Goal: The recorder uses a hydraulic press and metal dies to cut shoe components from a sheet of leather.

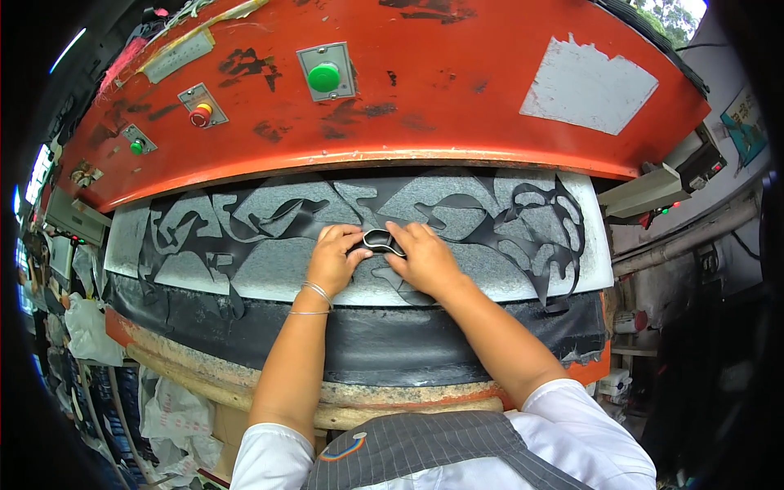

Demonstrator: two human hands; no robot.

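Both hands meet over the middle of a grey cutting board (121, 238) with pale edges. Between them is a small curved metal cutting die (377, 233), a looped band with a bright rim. My left hand (333, 257) grips its left side with thumb and fingers, while my right hand (427, 260) pinches the right side. Under and around the die lies a dark, thin sheet (299, 227), perhaps leather, full of curved cut-out openings where the board shows through. My fingers hide part of the die, and I cannot tell whether its lower edge touches the sheet.
Beyond the board rises a red machine beam (441, 122) with a green button (324, 77) and a red emergency-stop knob (200, 115). Nearer me runs a black covered ledge (392, 347) with a worn front edge. White plastic bags (91, 327) hang at the left.
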